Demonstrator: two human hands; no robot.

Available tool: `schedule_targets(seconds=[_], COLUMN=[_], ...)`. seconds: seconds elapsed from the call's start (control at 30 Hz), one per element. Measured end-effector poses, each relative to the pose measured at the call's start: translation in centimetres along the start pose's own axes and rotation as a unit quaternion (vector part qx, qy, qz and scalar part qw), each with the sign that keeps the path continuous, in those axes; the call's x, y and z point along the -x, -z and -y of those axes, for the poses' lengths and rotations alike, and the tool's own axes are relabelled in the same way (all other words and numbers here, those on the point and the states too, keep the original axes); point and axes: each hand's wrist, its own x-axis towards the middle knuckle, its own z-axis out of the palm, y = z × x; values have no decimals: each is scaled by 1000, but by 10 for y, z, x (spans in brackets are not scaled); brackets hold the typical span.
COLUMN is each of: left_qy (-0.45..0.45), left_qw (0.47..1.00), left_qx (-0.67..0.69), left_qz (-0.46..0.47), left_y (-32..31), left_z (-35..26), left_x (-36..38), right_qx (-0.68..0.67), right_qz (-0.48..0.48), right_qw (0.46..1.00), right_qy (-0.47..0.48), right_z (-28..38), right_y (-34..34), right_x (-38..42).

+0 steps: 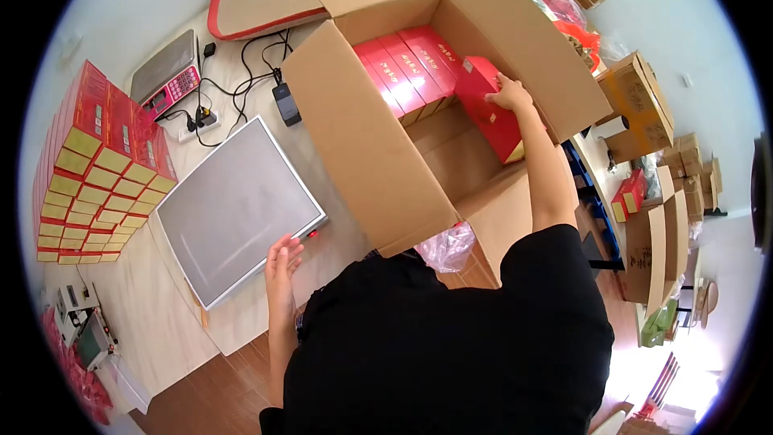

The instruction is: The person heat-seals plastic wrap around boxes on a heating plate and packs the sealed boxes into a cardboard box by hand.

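Right hand [509, 95]: fingers gripping the top of a red rectangular gift box [489, 113], tilted inside the large open brown cardboard carton [362, 145], upper centre of the frame.
Left hand [282, 262]: fingers spread open, holding nothing, beside the flat grey metal scale platform [233, 209], lower left.
Carton contents: row of matching red boxes [407, 68] against the far wall.
Far left: stacked red-and-yellow boxes [97, 169] on the table [161, 306].
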Motion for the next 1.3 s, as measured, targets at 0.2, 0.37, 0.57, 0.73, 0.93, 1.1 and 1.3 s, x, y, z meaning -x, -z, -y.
schedule_targets(seconds=[0.2,0.37,0.57,0.73,0.93,1.1,1.3], left_qy=[5,5,13,23,11,-47,-190], left_qw=[997,998,998,998,996,989,944], left_qx=[24,14,4,1,18,-4,2], left_qz=[-68,-69,-69,-62,-89,-140,-270], left_y=[-4,-15,-32,-30,9,70,192], left_z=[6,3,7,17,39,25,-51], left_x=[0,-7,-9,1,10,1,-15], right_qx=[3,62,103,118,34,7,-252], right_qz=[-12,-38,-110,34,35,-176,-348], right_qw=[1000,997,988,991,995,983,812], right_qy=[-22,-21,42,-43,-83,51,395], right_z=[-14,-14,-48,-20,32,87,257], right_y=[-8,-36,-116,-124,-98,-66,39], right_x=[33,16,30,13,15,17,91])
